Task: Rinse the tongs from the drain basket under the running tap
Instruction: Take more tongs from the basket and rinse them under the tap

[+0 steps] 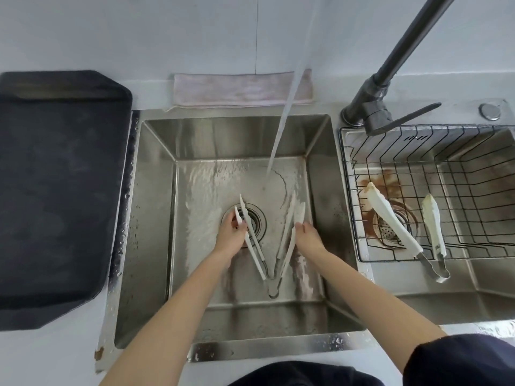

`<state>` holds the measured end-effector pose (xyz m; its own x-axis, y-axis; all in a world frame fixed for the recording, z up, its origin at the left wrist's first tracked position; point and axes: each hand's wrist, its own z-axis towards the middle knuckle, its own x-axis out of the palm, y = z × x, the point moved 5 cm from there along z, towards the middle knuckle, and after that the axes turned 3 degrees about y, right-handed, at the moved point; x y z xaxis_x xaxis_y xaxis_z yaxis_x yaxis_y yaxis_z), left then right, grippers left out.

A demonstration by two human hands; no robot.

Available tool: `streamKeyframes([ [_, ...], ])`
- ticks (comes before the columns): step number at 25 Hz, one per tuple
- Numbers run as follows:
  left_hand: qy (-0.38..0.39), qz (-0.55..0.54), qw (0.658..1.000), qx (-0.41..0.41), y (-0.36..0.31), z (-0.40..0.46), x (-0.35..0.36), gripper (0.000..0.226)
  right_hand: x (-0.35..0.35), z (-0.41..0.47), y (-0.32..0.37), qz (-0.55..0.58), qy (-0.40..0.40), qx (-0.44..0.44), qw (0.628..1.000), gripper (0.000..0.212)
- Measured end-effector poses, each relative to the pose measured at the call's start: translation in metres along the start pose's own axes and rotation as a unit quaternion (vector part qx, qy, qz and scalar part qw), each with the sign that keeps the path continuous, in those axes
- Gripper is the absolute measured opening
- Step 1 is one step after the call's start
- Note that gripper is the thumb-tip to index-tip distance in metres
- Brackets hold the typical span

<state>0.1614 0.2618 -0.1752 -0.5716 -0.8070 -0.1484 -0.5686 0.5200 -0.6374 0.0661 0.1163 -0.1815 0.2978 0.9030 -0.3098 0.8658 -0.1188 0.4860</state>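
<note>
Step in hand: rinsing. Over the sink, the left hand and right hand each pinch one arm of the spread tongs. The stream lands beyond the tips; next, advance them beneath it.

White plastic tongs with silvery metal hinges lie in a brushed grey steel sink, beside a black wire drain basket, rust-brown stains, a matte black tray and a pale pink cloth.
</note>
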Motion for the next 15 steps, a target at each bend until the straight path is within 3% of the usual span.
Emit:
streamKeyframes([
  [15, -0.072, 0.080, 0.993, -0.051, 0.019, 0.015, 0.007, 0.038, 0.009, 0.025, -0.008, -0.078, -0.058, 0.036, 0.995, 0.041],
])
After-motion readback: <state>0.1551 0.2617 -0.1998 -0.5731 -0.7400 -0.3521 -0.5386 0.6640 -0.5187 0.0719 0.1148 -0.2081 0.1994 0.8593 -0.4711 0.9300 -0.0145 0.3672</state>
